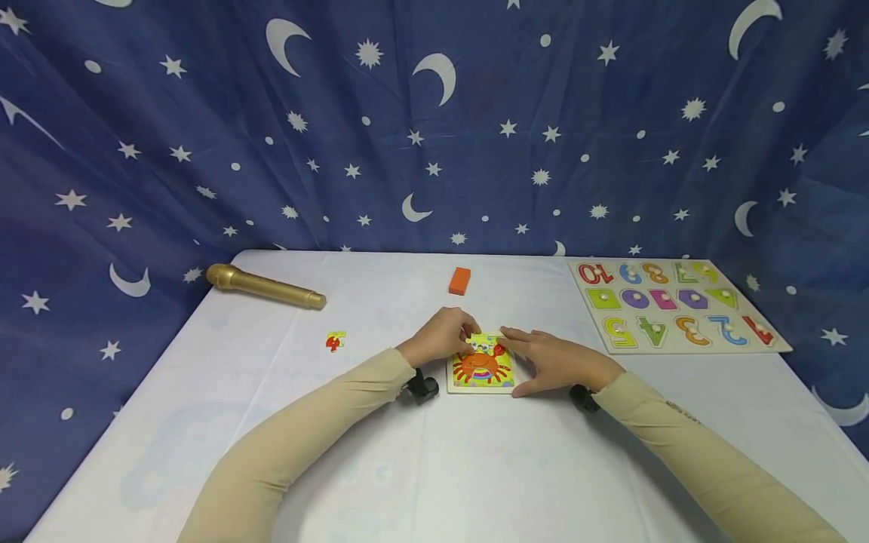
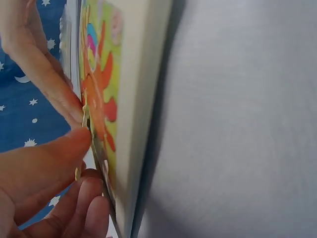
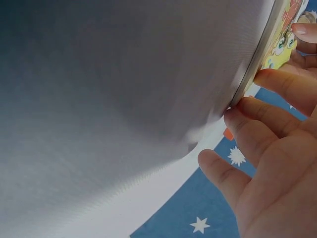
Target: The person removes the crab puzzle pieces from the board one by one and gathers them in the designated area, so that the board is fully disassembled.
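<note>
A small crab jigsaw puzzle lies in its pale tray at the middle of the table. At its upper left corner, my left hand pinches a thin puzzle piece between thumb and fingers; most of that piece is hidden by them. My right hand spans the tray's right side with fingers extended. Its fingertips touch the tray's edge and the picture near the top, as the right wrist view shows. One loose red and yellow puzzle piece lies apart to the left.
Behind the puzzle lies an orange block. A gold microphone rests at the back left. At the back right is a number and shape board. A blue star-patterned curtain hangs behind the white table.
</note>
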